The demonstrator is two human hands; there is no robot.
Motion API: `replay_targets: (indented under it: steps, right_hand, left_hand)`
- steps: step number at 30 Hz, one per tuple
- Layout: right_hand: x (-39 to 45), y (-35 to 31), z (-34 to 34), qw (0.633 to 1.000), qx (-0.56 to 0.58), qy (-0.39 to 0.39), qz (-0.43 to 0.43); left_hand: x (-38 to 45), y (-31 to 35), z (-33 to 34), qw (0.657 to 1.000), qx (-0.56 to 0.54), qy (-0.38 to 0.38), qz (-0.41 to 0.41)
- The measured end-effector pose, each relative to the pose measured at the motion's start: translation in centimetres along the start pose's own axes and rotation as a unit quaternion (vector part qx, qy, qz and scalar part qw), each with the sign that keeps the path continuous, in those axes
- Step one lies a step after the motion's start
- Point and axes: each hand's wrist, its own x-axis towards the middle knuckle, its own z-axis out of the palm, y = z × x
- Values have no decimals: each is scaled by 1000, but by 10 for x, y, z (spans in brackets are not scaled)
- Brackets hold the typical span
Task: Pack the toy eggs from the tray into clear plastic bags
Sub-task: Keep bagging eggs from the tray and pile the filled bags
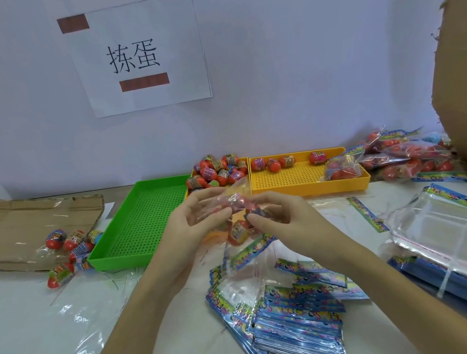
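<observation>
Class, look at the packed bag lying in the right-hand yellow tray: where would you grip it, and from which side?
Probably pinch the packed bag by its flat printed header strip at the upper right, coming from above. The eggs bulge the lower part, and the yellow tray wall blocks a low approach.

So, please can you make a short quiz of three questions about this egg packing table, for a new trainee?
1. True or false: the green tray holds eggs.
2. What do both hands grip? A) clear bag with eggs B) cardboard C) paper sign
3. Which side of the yellow tray has the packed bags pile, from the camera?

Key: 1 false, it holds none. 2 A; left hand, right hand. 3 right.
</observation>
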Motion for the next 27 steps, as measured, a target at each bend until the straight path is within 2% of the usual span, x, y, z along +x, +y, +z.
replay_targets:
  steps: [3, 7, 9, 12, 14, 19, 22, 27]
  right_hand:
    - [-1, 1, -4, 998, -61, -34, -6]
    - [-1, 1, 0, 996, -67, -59, -12]
    - [-1, 0, 5, 998, -51, -23, -29]
    - [0, 4, 12, 993, -50, 89, -63]
    - [0, 7, 14, 990, -17, 130, -55]
    - [1, 6, 15, 990, 36, 131, -26]
    - [1, 5, 14, 989, 49, 137, -32]
    - [2, 6, 7, 986, 21, 161, -29]
  left_hand:
    - [-3, 3, -1, 999, 34, -10, -11]
    - [-4, 1, 1, 997, 79, 18, -4]
    - [-4, 1, 1, 997, 76, 22, -2]
    - [-5, 0, 4, 996, 85, 27, 6]
    - [-4, 0, 6, 995, 90, 30, 12]
    - [-3, 0, 7, 999, 20, 32, -11]
    - [-3, 0, 7, 997, -40, 62, -25]
    - [-3, 3, 4, 990, -57, 124, -26]
